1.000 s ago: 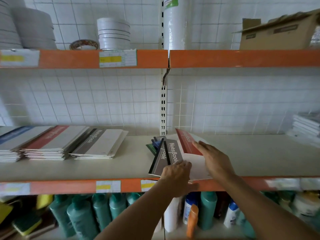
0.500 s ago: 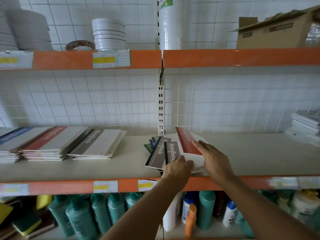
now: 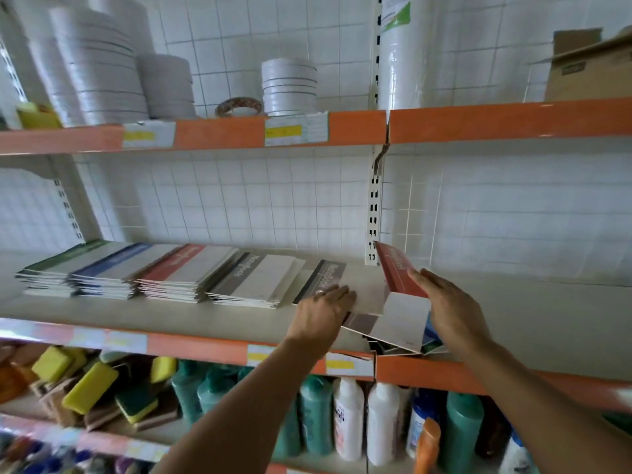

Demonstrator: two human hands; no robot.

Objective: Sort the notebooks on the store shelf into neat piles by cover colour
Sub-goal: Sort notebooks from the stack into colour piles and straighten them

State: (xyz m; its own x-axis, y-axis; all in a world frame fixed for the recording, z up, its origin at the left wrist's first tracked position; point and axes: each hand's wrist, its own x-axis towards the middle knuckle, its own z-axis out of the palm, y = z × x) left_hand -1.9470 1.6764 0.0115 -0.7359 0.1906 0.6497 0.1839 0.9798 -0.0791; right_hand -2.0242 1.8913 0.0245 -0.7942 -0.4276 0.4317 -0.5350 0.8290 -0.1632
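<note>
Grey is the cover band of the notebook (image 3: 326, 280) that lies flat on the middle shelf (image 3: 212, 314), just right of the four sorted piles. The left hand (image 3: 325, 311) rests on its near end with the fingers straight and flat, pressing on it; a ring shows on one finger. The right hand (image 3: 444, 302) holds a red-banded notebook (image 3: 398, 271), which is tilted up on its edge, the red band toward the wall and the white part toward the front. The fingers lie along the right side of this cover; I cannot tell if the thumb is curled behind it. Under and in front of the red one lies a loose heap of notebooks (image 3: 393, 343) at the shelf's front edge, between the two hands, with dark and blue corners sticking out.

To the left, the piles stand side by side and touch each other: a green pile (image 3: 51, 268), a blue pile (image 3: 106, 271), a red pile (image 3: 178, 271) and a grey pile (image 3: 253, 280).

The shelf is pale with an orange front strip and yellow price labels. Behind it is a wall of white tiles. On the upper shelf stand stacks of white tape rolls (image 3: 289, 85), one brown tape roll (image 3: 239, 107) and a cardboard box (image 3: 588, 70). Below, there are green bottles (image 3: 314, 415), white bottles (image 3: 349, 419) and yellow sponges (image 3: 89, 388).
</note>
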